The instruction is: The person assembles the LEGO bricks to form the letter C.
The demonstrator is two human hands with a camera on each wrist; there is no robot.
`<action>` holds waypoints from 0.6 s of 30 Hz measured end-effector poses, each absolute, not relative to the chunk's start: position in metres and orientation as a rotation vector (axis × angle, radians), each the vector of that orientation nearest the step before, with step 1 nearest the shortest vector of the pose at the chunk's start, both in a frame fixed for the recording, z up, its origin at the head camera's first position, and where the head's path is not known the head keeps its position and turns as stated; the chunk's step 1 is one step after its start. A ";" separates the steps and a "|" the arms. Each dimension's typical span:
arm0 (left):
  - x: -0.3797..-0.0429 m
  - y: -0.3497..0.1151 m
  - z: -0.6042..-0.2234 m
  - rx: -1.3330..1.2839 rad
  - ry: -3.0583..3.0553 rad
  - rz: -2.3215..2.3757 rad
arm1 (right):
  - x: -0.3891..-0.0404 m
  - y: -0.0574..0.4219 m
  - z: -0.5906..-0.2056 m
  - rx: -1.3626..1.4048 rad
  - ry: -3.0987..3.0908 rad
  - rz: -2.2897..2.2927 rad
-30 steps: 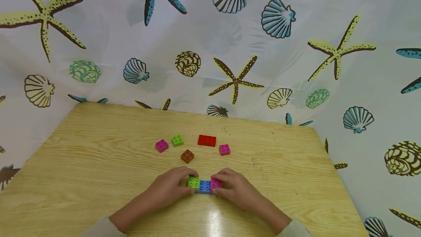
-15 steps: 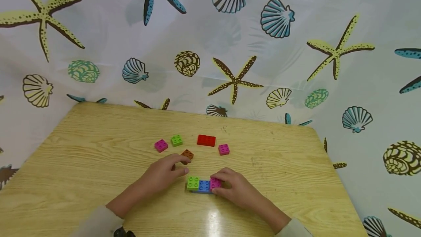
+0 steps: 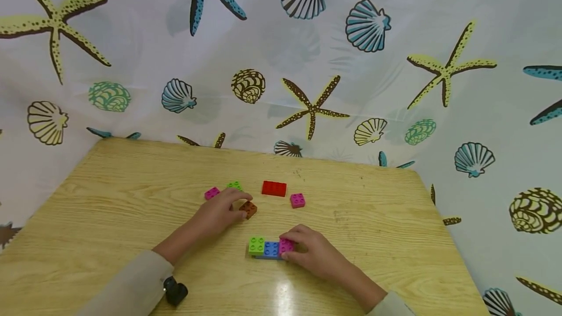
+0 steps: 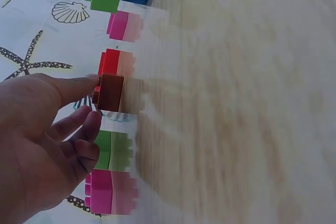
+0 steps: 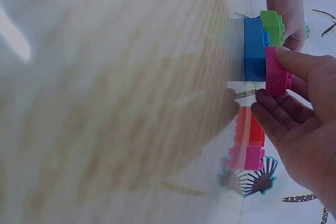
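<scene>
My left hand point(image 3: 221, 211) is at the brown brick point(image 3: 249, 209), thumb and index finger on either side. In the left wrist view, the thumb tip point(image 4: 93, 82) meets the brown brick point(image 4: 111, 93) near its studs, while the other fingers are loosely bent and apart from it. My right hand point(image 3: 313, 250) pinches a pink brick point(image 3: 286, 246) at the right end of a long blue brick point(image 3: 271, 249). A lime green brick point(image 3: 256, 245) sits on the blue brick's left end. The right wrist view has the thumb on the pink brick point(image 5: 276, 72).
Beyond the left hand lie a pink brick point(image 3: 211, 192) and a green brick point(image 3: 234, 186), both partly hidden. A red brick point(image 3: 274, 188) and another pink brick point(image 3: 297, 200) lie farther back on the wooden table point(image 3: 373, 228). A shell-patterned cloth point(image 3: 263, 126) hangs behind.
My left hand has let go of the lime green brick on the blue one and moved up and away to the brown brick. The right hand has stayed on its pink brick.
</scene>
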State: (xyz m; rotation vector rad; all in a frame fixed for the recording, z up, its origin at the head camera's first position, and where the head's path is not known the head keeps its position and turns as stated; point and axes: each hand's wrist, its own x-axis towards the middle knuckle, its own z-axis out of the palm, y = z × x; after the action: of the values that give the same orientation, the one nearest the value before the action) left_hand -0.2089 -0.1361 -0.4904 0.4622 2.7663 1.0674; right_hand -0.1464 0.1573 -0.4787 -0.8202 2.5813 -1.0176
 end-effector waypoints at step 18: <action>-0.223 -0.130 -0.496 0.490 2.695 1.094 | -0.146 0.158 -0.478 -0.829 2.580 -1.021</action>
State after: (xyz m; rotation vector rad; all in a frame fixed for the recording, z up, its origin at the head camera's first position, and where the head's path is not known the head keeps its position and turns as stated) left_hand -0.2228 -0.1304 -0.4964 0.4902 2.6953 1.0937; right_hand -0.1464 0.1579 -0.4778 -0.8286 2.5799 -1.0209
